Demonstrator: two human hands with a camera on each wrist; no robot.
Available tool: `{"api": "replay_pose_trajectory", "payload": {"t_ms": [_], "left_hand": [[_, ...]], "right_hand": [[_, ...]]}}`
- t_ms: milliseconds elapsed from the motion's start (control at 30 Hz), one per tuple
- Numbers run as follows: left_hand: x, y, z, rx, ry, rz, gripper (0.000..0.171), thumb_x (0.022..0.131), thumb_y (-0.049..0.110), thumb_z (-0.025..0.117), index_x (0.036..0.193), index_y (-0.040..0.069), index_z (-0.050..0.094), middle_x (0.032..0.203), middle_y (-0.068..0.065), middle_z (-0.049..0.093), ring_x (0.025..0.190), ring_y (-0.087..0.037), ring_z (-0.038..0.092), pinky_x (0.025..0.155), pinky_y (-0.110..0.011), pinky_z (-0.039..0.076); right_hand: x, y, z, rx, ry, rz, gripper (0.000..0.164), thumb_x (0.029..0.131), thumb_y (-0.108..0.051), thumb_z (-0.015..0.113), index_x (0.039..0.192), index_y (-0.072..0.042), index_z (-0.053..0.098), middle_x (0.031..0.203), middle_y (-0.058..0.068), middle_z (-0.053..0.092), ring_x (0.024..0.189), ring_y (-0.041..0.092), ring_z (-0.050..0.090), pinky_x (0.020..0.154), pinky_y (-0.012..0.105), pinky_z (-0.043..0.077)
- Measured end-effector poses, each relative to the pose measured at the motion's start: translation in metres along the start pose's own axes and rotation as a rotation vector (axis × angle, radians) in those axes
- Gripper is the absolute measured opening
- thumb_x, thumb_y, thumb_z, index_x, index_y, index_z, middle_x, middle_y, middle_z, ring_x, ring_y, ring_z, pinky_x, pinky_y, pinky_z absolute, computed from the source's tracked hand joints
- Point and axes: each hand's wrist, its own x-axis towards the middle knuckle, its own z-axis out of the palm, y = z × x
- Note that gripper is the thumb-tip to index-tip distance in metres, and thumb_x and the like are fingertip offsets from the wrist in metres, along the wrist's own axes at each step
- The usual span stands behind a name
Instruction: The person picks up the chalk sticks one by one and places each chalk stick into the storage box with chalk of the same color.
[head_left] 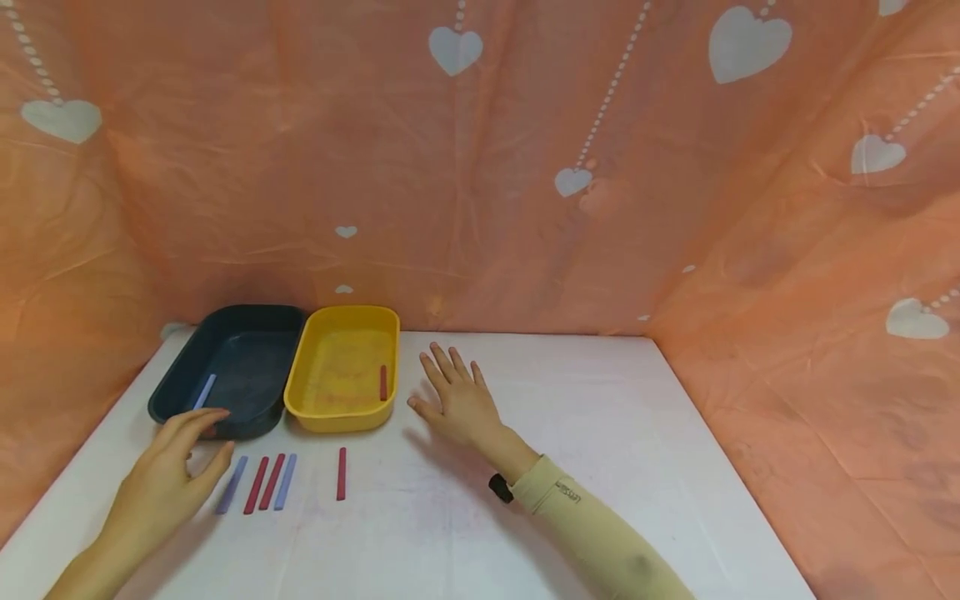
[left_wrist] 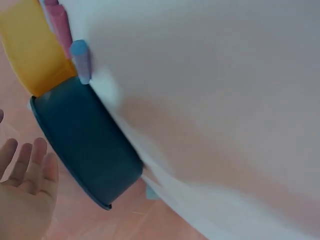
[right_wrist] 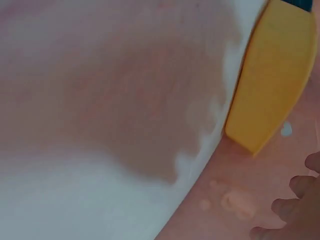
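Observation:
My left hand hovers at the front edge of the dark blue tray, thumb and fingers apart with nothing between them. One lavender chalk-like stick leans inside that tray. Beside it, the yellow tray holds a red stick near its right wall. In front of the trays lie two lavender sticks and two red sticks in a row. Another red stick lies apart to the right. My right hand, fingers spread and bare, is held over the table right of the yellow tray.
The two trays stand side by side at the back left of the white table. An orange cloth with white hearts hangs behind and along both sides. A dark wrist band piece shows at the right sleeve.

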Motion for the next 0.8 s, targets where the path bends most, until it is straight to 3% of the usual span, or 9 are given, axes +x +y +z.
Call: {"api": "replay_pose_trajectory", "payload": {"t_ms": [100, 167, 233, 400, 533, 633, 800], "left_hand": [[-0.003, -0.005, 0.000, -0.015, -0.014, -0.003, 0.043, 0.086, 0.008, 0.080, 0.126, 0.001, 0.065, 0.123, -0.020, 0.059, 0.099, -0.022, 0.058, 0.067, -0.011, 0.040], [-0.005, -0.007, 0.000, -0.021, -0.033, -0.009, 0.042, 0.085, 0.007, 0.080, 0.124, 0.001, 0.066, 0.118, -0.018, 0.060, 0.090, -0.009, 0.054, 0.064, -0.009, 0.039], [-0.006, -0.010, 0.001, -0.023, -0.058, -0.017, 0.040, 0.085, 0.007, 0.080, 0.123, 0.000, 0.067, 0.114, -0.017, 0.061, 0.082, -0.004, 0.050, 0.061, -0.014, 0.041], [-0.004, -0.014, 0.003, -0.011, -0.136, -0.034, 0.037, 0.086, 0.006, 0.080, 0.120, -0.002, 0.068, 0.110, -0.018, 0.062, 0.078, -0.015, 0.056, 0.059, -0.021, 0.047], [-0.004, -0.017, 0.007, -0.013, -0.165, -0.015, 0.032, 0.084, 0.004, 0.079, 0.115, -0.001, 0.070, 0.105, -0.013, 0.065, 0.076, -0.006, 0.056, 0.061, -0.021, 0.050], [-0.004, -0.019, 0.009, -0.001, -0.211, -0.024, 0.029, 0.085, 0.004, 0.078, 0.113, -0.001, 0.071, 0.103, -0.010, 0.064, 0.076, -0.007, 0.055, 0.061, -0.023, 0.050], [0.000, -0.023, 0.011, 0.019, -0.317, -0.063, 0.027, 0.090, 0.006, 0.075, 0.115, -0.004, 0.069, 0.101, -0.010, 0.062, 0.082, -0.021, 0.055, 0.063, -0.026, 0.048]], "right_hand": [[0.008, -0.010, 0.006, -0.006, -0.029, -0.012, 0.075, 0.106, -0.059, 0.045, 0.167, -0.022, 0.023, 0.174, -0.001, 0.013, 0.160, 0.027, 0.013, 0.126, 0.057, 0.016], [0.013, -0.015, 0.008, -0.016, -0.049, -0.017, 0.075, 0.106, -0.060, 0.043, 0.167, -0.022, 0.021, 0.174, -0.001, 0.012, 0.160, 0.027, 0.012, 0.127, 0.056, 0.014], [0.018, -0.019, 0.010, -0.032, -0.065, -0.024, 0.076, 0.106, -0.062, 0.042, 0.167, -0.022, 0.021, 0.174, -0.002, 0.011, 0.160, 0.026, 0.012, 0.127, 0.055, 0.015], [0.030, -0.027, 0.013, -0.062, -0.098, -0.032, 0.077, 0.105, -0.066, 0.037, 0.167, -0.022, 0.023, 0.174, -0.004, 0.011, 0.160, 0.025, 0.014, 0.126, 0.056, 0.016], [0.037, -0.032, 0.016, -0.082, -0.132, -0.032, 0.079, 0.105, -0.067, 0.033, 0.168, -0.020, 0.020, 0.174, -0.004, 0.011, 0.160, 0.024, 0.013, 0.127, 0.056, 0.015], [0.039, -0.035, 0.018, -0.090, -0.150, -0.032, 0.080, 0.105, -0.067, 0.032, 0.168, -0.019, 0.019, 0.174, -0.003, 0.011, 0.160, 0.024, 0.013, 0.127, 0.056, 0.014], [0.041, -0.037, 0.020, -0.067, -0.178, -0.046, 0.079, 0.107, -0.065, 0.031, 0.167, -0.016, 0.020, 0.174, 0.000, 0.011, 0.160, 0.022, 0.013, 0.127, 0.055, 0.015]]}}
